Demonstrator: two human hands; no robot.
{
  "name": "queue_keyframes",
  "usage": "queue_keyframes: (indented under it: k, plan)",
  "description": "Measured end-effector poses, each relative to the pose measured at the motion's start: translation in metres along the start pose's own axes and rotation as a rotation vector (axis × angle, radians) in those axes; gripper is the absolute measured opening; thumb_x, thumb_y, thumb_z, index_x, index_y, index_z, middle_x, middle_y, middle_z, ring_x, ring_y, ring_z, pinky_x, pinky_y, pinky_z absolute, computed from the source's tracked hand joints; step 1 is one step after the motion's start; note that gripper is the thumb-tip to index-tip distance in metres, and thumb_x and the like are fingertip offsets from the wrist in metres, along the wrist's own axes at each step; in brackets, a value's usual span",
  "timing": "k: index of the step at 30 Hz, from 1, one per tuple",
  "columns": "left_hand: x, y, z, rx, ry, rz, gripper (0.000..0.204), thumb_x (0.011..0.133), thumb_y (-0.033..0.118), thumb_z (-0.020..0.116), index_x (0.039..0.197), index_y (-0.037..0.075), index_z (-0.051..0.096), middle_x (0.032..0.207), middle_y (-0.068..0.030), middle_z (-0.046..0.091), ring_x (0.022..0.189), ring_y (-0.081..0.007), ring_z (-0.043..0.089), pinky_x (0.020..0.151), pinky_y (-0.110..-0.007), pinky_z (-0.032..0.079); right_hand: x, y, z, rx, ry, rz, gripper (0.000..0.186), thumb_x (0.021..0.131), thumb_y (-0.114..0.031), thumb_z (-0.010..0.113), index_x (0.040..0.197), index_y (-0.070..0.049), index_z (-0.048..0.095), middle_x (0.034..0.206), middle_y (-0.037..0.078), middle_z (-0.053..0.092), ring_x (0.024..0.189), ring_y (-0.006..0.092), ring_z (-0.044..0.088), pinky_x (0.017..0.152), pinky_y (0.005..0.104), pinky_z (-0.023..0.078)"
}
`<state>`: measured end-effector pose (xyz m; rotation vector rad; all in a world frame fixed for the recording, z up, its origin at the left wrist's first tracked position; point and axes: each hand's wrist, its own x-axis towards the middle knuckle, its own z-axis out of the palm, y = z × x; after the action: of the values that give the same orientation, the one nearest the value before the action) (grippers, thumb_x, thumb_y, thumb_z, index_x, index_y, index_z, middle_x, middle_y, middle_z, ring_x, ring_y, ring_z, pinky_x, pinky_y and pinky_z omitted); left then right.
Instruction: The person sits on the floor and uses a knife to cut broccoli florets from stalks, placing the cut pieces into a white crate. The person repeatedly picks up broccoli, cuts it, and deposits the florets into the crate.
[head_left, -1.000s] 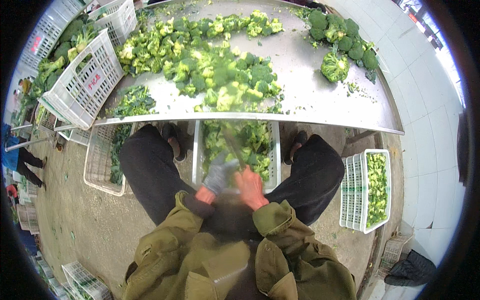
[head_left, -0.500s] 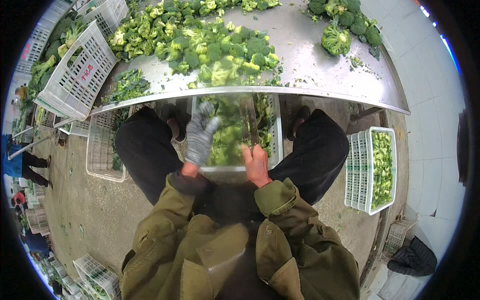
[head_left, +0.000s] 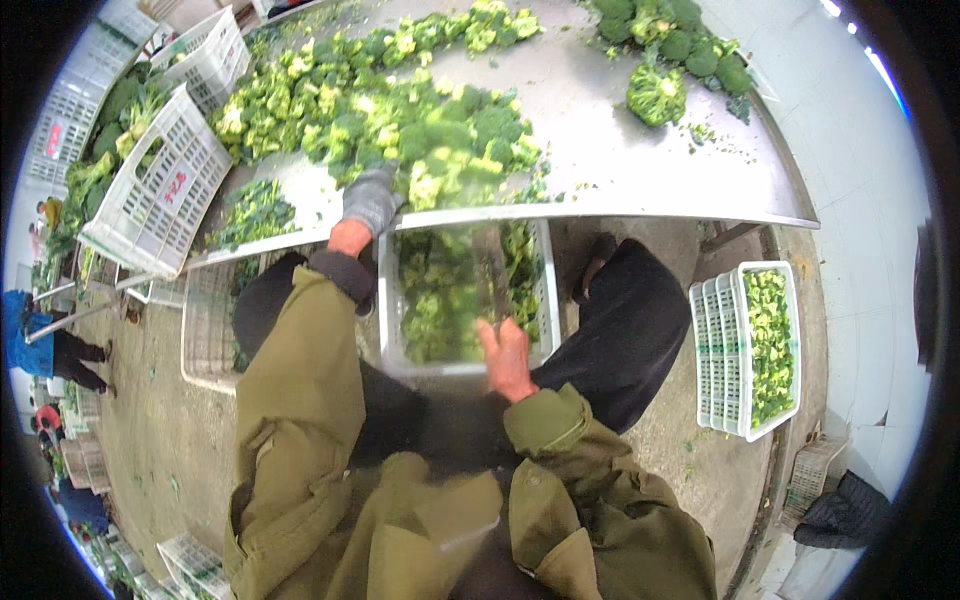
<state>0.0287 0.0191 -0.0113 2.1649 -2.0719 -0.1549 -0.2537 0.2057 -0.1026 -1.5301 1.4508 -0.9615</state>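
Note:
My left hand, in a grey knit glove, reaches over the table's front edge against the near side of a heap of cut broccoli florets. Its fingers are blurred, so whether they close on a floret cannot be made out. My right hand is bare and closed round the handle end of a knife. The long dark blade points away from me, over a white crate between my knees. Broccoli florets lie in that crate, partly blurred.
The metal table bears whole broccoli heads at the far right. A white crate of broccoli leans at the left. Another crate, filled with florets, stands on the floor at right. A person in blue stands far left.
My left hand has moved from above the crate forward and left to the floret heap on the table. My right hand still holds the knife over the crate, slightly lower in view.

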Motion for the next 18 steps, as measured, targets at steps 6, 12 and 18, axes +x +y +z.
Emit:
queue_keyframes:
  k: [6, 12, 18]
  plan:
    - [-0.006, -0.007, 0.006, -0.198, 0.288, -0.032, 0.064, 0.084, 0.014, 0.074, 0.143, 0.006, 0.050, 0.135, -0.0175, 0.060, 0.124, -0.0337, 0.058, 0.106, -0.039, 0.045, -0.004, -0.011, -0.005, -0.051, 0.032, -0.085, 0.043, 0.098, -0.028, 0.066, 0.071, 0.001, 0.050, 0.065, 0.018, 0.052, 0.058, 0.0299, 0.045, 0.057, 0.0472, 0.035]
    - [-0.060, 0.024, -0.014, -1.021, 0.492, 0.205, 0.066, 0.086, 0.001, 0.072, 0.146, 0.003, 0.045, 0.129, -0.0112, 0.063, 0.118, -0.0210, 0.058, 0.104, -0.033, 0.045, 0.006, -0.030, -0.003, 0.228, -0.005, 0.098, 0.040, 0.096, -0.028, 0.069, 0.072, -0.001, 0.052, 0.060, 0.010, 0.053, 0.052, 0.0194, 0.048, 0.051, 0.0403, 0.038]
    - [-0.147, 0.094, -0.012, -0.931, 0.132, 0.286, 0.062, 0.088, 0.012, 0.074, 0.144, 0.005, 0.049, 0.130, -0.0135, 0.061, 0.117, -0.0256, 0.059, 0.104, -0.037, 0.046, 0.023, -0.081, -0.018, 0.543, 0.038, 0.178, 0.032, 0.096, -0.030, 0.070, 0.082, -0.004, 0.056, 0.069, 0.002, 0.059, 0.052, 0.0090, 0.049, 0.047, 0.0281, 0.041]
